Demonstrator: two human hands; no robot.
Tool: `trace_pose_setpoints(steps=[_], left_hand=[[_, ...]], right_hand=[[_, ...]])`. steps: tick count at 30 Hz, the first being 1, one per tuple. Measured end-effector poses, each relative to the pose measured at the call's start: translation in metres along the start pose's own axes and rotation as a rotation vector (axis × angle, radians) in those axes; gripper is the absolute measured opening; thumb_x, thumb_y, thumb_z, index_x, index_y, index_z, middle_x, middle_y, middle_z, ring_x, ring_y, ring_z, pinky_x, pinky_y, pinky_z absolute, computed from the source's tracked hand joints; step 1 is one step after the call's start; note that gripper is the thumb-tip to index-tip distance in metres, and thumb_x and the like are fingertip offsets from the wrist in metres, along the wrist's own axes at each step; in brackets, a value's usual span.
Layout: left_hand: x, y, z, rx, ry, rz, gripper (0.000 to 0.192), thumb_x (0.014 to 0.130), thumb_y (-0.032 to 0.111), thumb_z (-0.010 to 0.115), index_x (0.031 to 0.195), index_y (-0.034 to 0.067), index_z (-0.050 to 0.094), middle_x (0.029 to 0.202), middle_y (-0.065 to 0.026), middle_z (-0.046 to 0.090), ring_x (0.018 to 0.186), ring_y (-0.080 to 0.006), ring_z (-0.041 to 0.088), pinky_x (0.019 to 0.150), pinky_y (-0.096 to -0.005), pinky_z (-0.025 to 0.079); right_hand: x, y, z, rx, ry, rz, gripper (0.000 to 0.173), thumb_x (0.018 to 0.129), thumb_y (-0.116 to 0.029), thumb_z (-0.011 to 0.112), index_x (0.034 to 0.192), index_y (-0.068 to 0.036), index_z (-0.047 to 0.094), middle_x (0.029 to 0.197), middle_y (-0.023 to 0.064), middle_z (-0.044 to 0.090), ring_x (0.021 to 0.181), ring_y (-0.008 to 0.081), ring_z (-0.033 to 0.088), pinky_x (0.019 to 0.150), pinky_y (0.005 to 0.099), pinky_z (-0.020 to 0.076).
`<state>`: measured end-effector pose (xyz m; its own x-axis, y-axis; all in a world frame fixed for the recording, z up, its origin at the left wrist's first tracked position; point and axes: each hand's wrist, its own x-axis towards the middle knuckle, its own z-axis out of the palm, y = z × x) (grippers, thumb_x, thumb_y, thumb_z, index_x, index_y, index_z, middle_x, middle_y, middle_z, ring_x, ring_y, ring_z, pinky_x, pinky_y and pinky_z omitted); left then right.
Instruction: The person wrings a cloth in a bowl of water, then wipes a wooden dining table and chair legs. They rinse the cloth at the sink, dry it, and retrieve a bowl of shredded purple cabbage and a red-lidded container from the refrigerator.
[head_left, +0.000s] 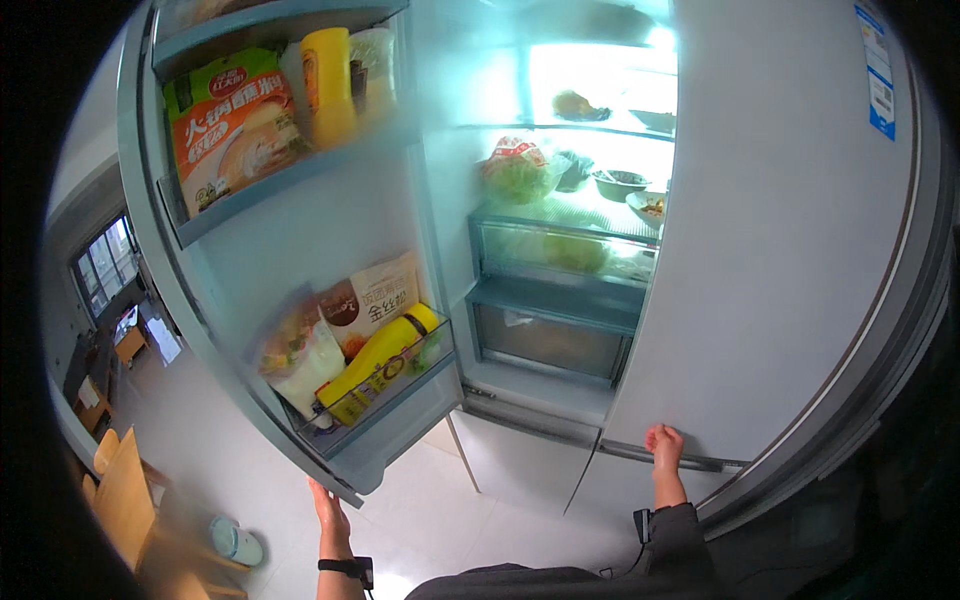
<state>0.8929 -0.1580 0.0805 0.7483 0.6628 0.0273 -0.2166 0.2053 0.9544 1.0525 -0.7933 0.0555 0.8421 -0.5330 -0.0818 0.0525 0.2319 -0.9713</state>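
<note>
The left door of a refrigerator (300, 225) stands open. My left hand (329, 510) is at that door's lower outer corner, its fingers partly hidden behind the edge. Near the bottom edge of the closed right door (750, 262) is my right hand (664, 444), with its fingers curled; whether it touches the door cannot be told. The open door's racks hold a yellow squeeze bottle (379, 364), a yellow container (328, 86) and food packets. Inside the lit fridge, a wrapped cabbage (517, 172), a dark bowl (619, 184) and a bowl of food (649, 206) sit on a shelf.
Two transparent drawers (555, 337) lie below the shelves. Lower white door or drawer fronts (517, 457) are beneath the fridge compartment. At the lower left are a wooden table (124, 499) and a light-coloured bin (236, 540) on the tiled floor.
</note>
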Motion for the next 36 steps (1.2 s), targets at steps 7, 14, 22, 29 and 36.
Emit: trace_pose_setpoints(steps=[7,14,22,29,36], left_hand=[[-0.022,-0.07,0.031,0.044,0.661,-0.573,0.045,0.092,0.049,0.051,0.119,0.013,0.052,0.12,-0.0045,0.044,0.1,-0.0252,0.047,0.084,-0.053,0.046],[-0.021,-0.081,0.179,-0.087,-0.438,-0.691,0.026,0.095,0.024,0.052,0.11,0.003,0.051,0.107,-0.0114,0.058,0.099,-0.03,0.06,0.084,-0.041,0.05],[0.007,0.063,0.393,-0.543,-0.87,-0.607,0.02,0.099,0.024,0.052,0.105,0.006,0.058,0.102,-0.0073,0.061,0.086,-0.0186,0.063,0.078,-0.031,0.053],[0.035,0.092,0.445,-0.566,-1.103,-0.519,0.023,0.101,0.027,0.049,0.103,0.007,0.059,0.1,-0.0059,0.063,0.085,-0.0156,0.064,0.077,-0.03,0.053],[0.065,0.065,0.442,-0.526,-1.051,-0.61,0.023,0.102,0.025,0.046,0.102,0.007,0.06,0.096,-0.005,0.064,0.084,-0.0147,0.063,0.077,-0.0285,0.053]], right_hand=[[-0.025,-0.055,0.042,-0.059,-0.247,-0.189,0.017,0.096,-0.017,0.056,0.088,-0.002,0.059,0.079,0.005,0.063,0.064,0.0111,0.057,0.059,0.0262,0.0499],[-0.048,-0.209,0.202,-0.1,-0.446,-0.697,0.016,0.096,-0.015,0.058,0.091,0.0,0.061,0.079,0.0024,0.061,0.069,0.0074,0.055,0.063,0.0237,0.0456],[-0.024,-0.428,0.387,-0.017,-0.272,-1.065,0.024,0.091,-0.025,0.06,0.097,-0.002,0.062,0.084,0.012,0.062,0.076,0.0211,0.058,0.073,0.0348,0.047],[0.062,-0.556,0.445,-0.434,0.22,-1.695,0.031,0.081,-0.028,0.07,0.1,-0.005,0.063,0.109,0.0162,0.057,0.103,0.0322,0.056,0.093,0.0418,0.0442],[0.102,-0.63,0.449,-0.794,0.515,-1.461,0.04,0.083,-0.035,0.066,0.109,-0.006,0.062,0.116,0.0151,0.055,0.107,0.0321,0.058,0.09,0.0447,0.0465]])
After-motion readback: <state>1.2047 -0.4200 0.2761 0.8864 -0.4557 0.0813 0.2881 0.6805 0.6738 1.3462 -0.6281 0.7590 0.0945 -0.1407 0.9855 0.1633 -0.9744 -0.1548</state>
